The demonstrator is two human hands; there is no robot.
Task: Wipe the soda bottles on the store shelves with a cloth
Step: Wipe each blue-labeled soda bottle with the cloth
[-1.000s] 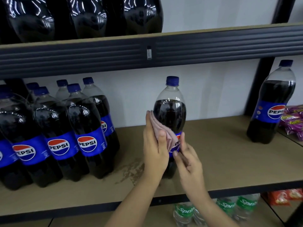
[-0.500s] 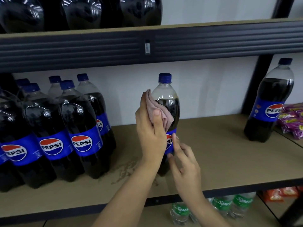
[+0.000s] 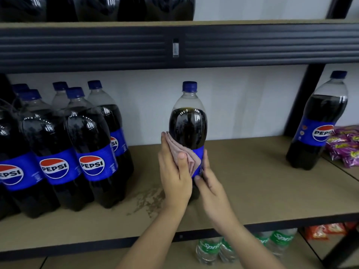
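A Pepsi bottle (image 3: 188, 123) with a blue cap stands upright in the middle of the tan shelf board (image 3: 252, 181). My left hand (image 3: 173, 177) holds a folded pink cloth (image 3: 191, 160) flat against the bottle's left side at the top of the blue label, with the thumb laid over the cloth. My right hand (image 3: 210, 184) grips the bottle's lower part from the right and front, hiding its base.
Several Pepsi bottles (image 3: 91, 152) crowd the shelf's left end. A lone Pepsi bottle (image 3: 318, 123) stands at the right by a black upright (image 3: 305, 100) and purple snack packets (image 3: 345, 146). Overhead runs the dark upper shelf beam (image 3: 116, 45). Sprite bottles (image 3: 209, 249) sit below.
My left hand slid the cloth up to the bottle's shoulder, then back down to the label. My right hand kept its hold on the lower bottle.
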